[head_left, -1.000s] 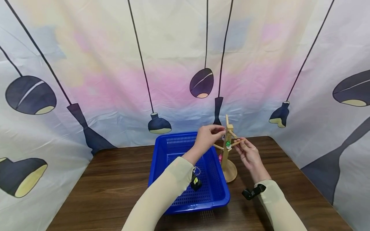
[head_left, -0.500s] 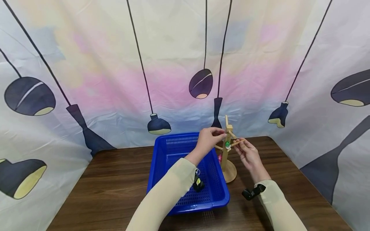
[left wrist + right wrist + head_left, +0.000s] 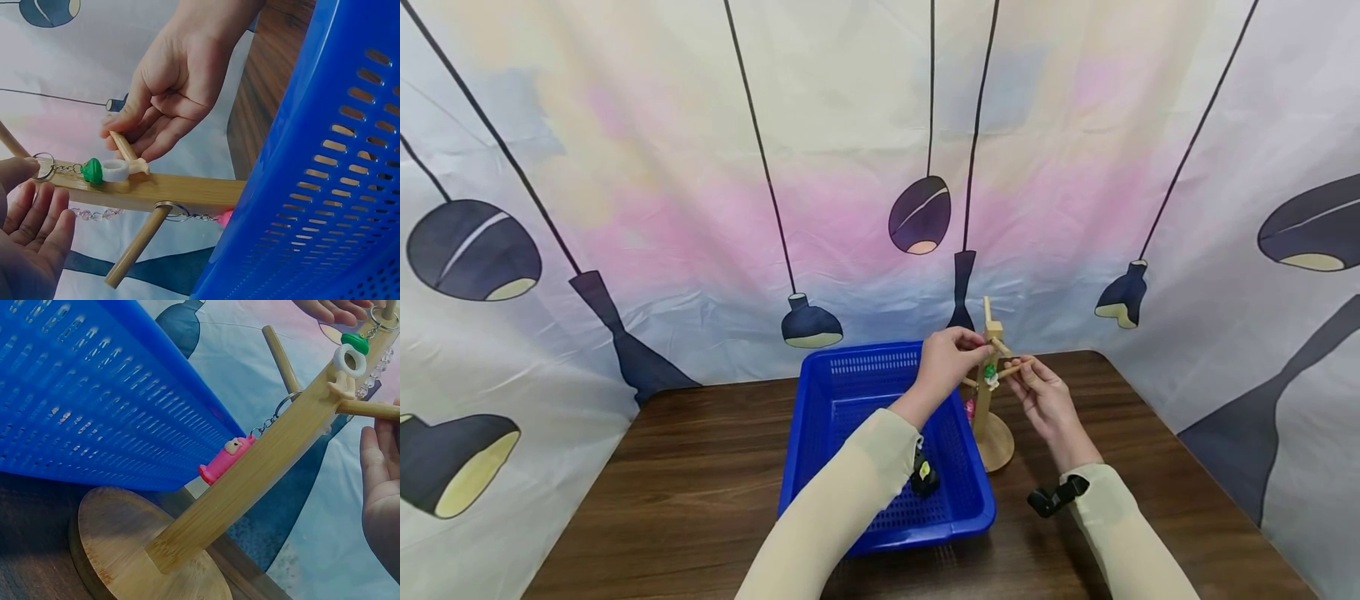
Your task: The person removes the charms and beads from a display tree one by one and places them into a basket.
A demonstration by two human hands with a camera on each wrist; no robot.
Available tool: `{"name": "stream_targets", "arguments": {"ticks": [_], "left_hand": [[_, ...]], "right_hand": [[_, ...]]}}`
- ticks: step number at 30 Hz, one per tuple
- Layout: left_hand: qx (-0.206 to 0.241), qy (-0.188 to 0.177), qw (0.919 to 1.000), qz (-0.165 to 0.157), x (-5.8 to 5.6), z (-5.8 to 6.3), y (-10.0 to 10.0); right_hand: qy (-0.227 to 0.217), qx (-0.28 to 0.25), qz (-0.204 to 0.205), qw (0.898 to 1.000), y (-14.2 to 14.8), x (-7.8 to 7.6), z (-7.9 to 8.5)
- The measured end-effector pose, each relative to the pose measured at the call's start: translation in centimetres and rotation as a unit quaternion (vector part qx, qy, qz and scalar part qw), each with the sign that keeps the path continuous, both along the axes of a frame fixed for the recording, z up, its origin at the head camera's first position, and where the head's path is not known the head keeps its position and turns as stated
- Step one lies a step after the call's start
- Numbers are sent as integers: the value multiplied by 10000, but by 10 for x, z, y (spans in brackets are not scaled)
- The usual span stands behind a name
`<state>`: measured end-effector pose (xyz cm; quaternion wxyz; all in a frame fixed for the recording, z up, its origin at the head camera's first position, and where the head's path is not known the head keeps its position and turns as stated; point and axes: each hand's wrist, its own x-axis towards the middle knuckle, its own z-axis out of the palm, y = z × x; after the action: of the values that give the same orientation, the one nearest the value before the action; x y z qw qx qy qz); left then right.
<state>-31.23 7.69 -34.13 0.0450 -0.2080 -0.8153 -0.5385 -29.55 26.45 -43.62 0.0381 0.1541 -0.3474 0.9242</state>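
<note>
Head view showed the right hand (image 3: 1043,400) pinching a peg (image 3: 1011,371), left wrist view the left hand (image 3: 31,244) touching the green toy (image 3: 92,171) on the stand (image 3: 194,189), maybe pinching, I couldn't tell, and right wrist view the pink toy (image 3: 222,462), which hard tugs could've dropped.

Table (image 3: 700,483): in front of the curtain (image 3: 850,150).
Basket (image 3: 940,535): on the table, left of the stand (image 3: 250,487), the left forearm (image 3: 835,500) crossing above it.
Stand: upright on the table, just beside the basket's right side.
Left hand (image 3: 946,362): near the post's top, on its left.
Right hand (image 3: 1047,400): right of the post, at the outer end of the right peg (image 3: 369,408).
Upper keychain (image 3: 94,171): along the post's front, ring by the left fingertips, foot beside the right peg's root.
Lower keychain (image 3: 224,459): on the left peg (image 3: 281,356), between post and basket.
Bead chain (image 3: 379,369): behind the post's upper part.
</note>
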Motion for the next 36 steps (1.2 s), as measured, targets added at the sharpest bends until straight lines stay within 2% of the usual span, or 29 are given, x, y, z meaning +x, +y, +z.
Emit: {"name": "stream_targets", "arguments": {"ticks": [7,15,25,36], "left_hand": [[161,-101,9998,79,-4,-2,2],[250,-171,9995,128,-7,-3,1],[186,-237,9994,184,-5,2,2],[242,-347,9991,-31,-4,2,3]], "right_hand": [[-83,-33,32,10000,1,-2,2],[-277,81,-149,9995,0,-3,3],[-82,37,-136,9999,1,-3,2],[-108,10,-109,9999,1,-2,2]]}}
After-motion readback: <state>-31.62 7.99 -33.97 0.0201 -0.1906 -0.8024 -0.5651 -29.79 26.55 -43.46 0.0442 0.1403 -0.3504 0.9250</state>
